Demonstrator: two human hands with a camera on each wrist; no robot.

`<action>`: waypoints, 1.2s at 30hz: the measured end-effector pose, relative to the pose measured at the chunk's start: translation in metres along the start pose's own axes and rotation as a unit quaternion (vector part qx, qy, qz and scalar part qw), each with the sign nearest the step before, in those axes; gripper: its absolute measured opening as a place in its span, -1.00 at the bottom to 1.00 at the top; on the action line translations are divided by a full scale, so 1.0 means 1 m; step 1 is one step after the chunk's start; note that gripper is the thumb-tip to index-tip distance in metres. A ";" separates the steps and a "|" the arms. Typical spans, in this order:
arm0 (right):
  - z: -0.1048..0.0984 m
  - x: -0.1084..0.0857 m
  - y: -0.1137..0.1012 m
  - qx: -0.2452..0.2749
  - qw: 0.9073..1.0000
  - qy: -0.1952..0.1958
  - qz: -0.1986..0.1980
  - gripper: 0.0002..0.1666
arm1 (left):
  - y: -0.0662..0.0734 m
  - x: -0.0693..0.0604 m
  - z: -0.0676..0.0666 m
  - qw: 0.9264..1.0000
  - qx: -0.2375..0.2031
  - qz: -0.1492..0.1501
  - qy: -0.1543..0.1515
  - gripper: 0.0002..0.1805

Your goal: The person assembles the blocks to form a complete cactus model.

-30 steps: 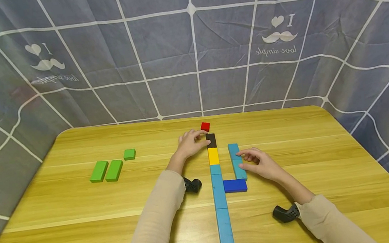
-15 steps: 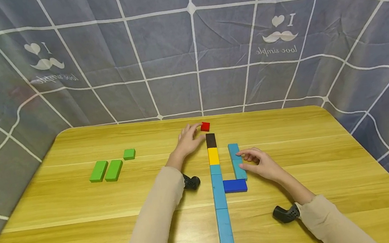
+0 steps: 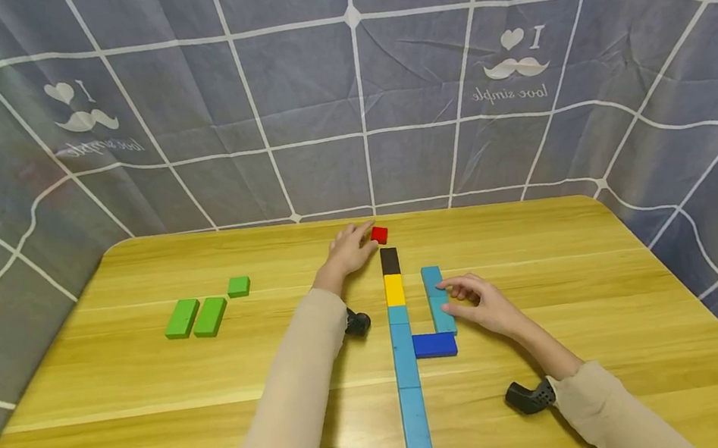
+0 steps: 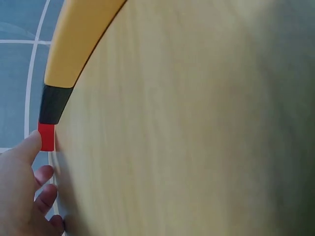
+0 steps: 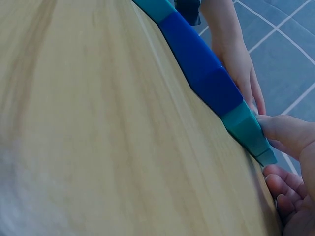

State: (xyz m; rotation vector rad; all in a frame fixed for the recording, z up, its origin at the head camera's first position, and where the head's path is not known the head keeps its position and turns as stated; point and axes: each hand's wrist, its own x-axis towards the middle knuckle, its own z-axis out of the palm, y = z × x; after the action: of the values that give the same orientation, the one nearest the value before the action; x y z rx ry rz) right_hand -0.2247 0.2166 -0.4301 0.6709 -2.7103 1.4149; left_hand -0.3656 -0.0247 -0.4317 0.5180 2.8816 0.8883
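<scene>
At the far edge of a column of blocks lies a small red block [image 3: 380, 235], a short gap beyond the black block [image 3: 389, 261]. My left hand [image 3: 348, 251] is at its left side, thumb and forefinger spread around its near left; in the left wrist view the thumb of the hand [image 4: 19, 179] meets the red block [image 4: 47, 137]. Below the black block come a yellow block [image 3: 394, 290] and light blue blocks [image 3: 405, 355]. My right hand [image 3: 486, 305] rests its thumb and forefinger on two light blue blocks [image 3: 432, 282], which meet a dark blue block [image 3: 435, 345].
Several green pieces lie at the left: two oblong blocks [image 3: 182, 318] and a smaller one [image 3: 239, 287]. A grey curtain with white lines [image 3: 312, 85] stands behind the table [image 3: 121, 441]. Black wrist devices [image 3: 529, 397] sit by both wrists.
My left hand has left the black block and moved away to the red block, its thumb and forefinger now beside it. My right hand stays at the light blue blocks.
</scene>
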 end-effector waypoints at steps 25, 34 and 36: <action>0.000 -0.001 -0.002 0.002 1.000 0.001 0.006 -0.60 | 0.008 -0.001 0.012 0.995 -0.056 -0.043 0.068 -0.64; 0.000 -0.001 -0.002 0.003 1.000 0.001 0.010 -0.59 | 0.008 0.000 0.014 0.994 -0.062 -0.042 0.081 -0.73; 0.000 0.000 -0.001 0.005 1.000 0.001 0.011 -0.60 | 0.007 0.000 0.014 0.994 -0.064 -0.042 0.081 -0.74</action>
State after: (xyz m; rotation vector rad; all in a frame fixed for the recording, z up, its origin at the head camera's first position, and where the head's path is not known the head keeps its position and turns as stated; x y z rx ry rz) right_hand -0.2238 0.2161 -0.4294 0.6427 -2.7189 1.4342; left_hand -0.3608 -0.0114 -0.4394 0.3255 2.9349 1.1426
